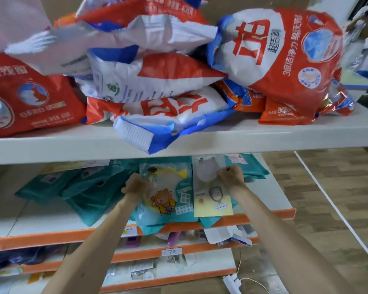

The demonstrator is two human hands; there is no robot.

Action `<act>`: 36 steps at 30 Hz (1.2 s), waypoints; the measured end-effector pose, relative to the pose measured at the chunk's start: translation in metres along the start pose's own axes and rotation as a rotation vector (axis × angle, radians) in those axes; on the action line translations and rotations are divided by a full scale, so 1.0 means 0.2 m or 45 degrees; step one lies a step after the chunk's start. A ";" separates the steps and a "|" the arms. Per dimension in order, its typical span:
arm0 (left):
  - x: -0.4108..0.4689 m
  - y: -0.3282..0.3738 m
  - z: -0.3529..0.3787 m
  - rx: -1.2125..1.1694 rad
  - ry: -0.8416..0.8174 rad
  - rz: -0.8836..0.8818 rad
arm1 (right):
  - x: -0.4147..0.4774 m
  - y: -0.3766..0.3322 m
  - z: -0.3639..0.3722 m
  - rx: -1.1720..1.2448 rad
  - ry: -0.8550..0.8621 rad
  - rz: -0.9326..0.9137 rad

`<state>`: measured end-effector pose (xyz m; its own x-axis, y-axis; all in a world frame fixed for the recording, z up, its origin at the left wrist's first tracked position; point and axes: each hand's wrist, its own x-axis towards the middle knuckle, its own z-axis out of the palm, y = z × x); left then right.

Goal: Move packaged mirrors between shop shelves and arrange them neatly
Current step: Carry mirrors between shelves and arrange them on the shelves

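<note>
Two packaged mirrors lie side by side on the second shelf [270,200]. The left package [168,194] is clear and teal with a yellow-handled mirror and an orange bear picture. My left hand [136,186] grips its left edge. The right package [210,200] has a pale yellow card and a white round mirror. My right hand [232,177] pinches its right edge near the top. Both packages rest on top of teal packets.
Teal packets [83,187] cover the left of the same shelf. Red, white and blue detergent bags [157,81] pile on the top shelf, one hanging over its front edge. Lower orange-edged shelves [179,249] hold small goods. A power strip [232,282] lies on the wooden floor.
</note>
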<state>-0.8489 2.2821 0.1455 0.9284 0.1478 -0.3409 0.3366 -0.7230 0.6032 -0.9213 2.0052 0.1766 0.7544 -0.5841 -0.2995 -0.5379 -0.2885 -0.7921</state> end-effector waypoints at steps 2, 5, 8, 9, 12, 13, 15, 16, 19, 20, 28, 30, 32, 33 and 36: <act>-0.02 0.01 -0.02 -0.013 -0.014 -0.009 | -0.05 -0.01 -0.05 0.001 0.033 0.014; -0.02 0.01 -0.06 -0.123 -0.028 0.051 | -0.11 0.00 -0.12 -0.064 0.088 0.041; -0.08 0.02 -0.14 -0.344 0.005 0.139 | -0.16 0.02 -0.18 -0.018 0.106 0.074; -0.11 0.03 -0.16 -0.390 0.017 0.155 | -0.18 0.01 -0.20 -0.018 0.123 0.079; -0.23 0.00 -0.24 -0.614 0.026 0.108 | -0.28 -0.01 -0.23 0.012 0.124 0.032; -0.28 -0.03 -0.28 -0.677 0.047 0.114 | -0.32 -0.03 -0.23 0.018 0.106 0.018; -0.37 -0.10 -0.37 -0.730 0.131 0.127 | -0.40 -0.05 -0.24 0.044 0.069 -0.036; -0.40 -0.16 -0.41 -0.762 0.161 0.114 | -0.45 -0.07 -0.24 0.081 0.050 -0.074; -0.55 -0.31 -0.53 -0.805 0.232 0.054 | -0.60 -0.09 -0.22 0.221 -0.008 -0.173; -0.61 -0.37 -0.56 -0.801 0.261 0.031 | -0.65 -0.08 -0.20 0.227 -0.032 -0.204; -1.20 -0.98 -0.80 -0.878 0.493 -0.099 | -1.16 0.03 0.08 0.184 -0.261 -0.285; -1.32 -1.14 -0.92 -0.926 0.565 -0.142 | -1.28 -0.01 0.19 0.161 -0.317 -0.307; -1.42 -1.30 -1.03 -0.954 0.639 -0.203 | -1.40 -0.07 0.31 0.132 -0.396 -0.328; -1.48 -1.36 -1.08 -0.973 0.669 -0.221 | -1.45 -0.10 0.38 0.123 -0.428 -0.352; -1.59 -1.58 -1.24 -1.080 0.730 -0.275 | -1.67 -0.22 0.58 0.147 -0.539 -0.457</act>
<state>-1.2123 2.6300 0.2419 0.6965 0.6754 -0.2422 0.2982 0.0346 0.9539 -1.1070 2.3001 0.2497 0.9803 -0.1023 -0.1689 -0.1929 -0.3143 -0.9295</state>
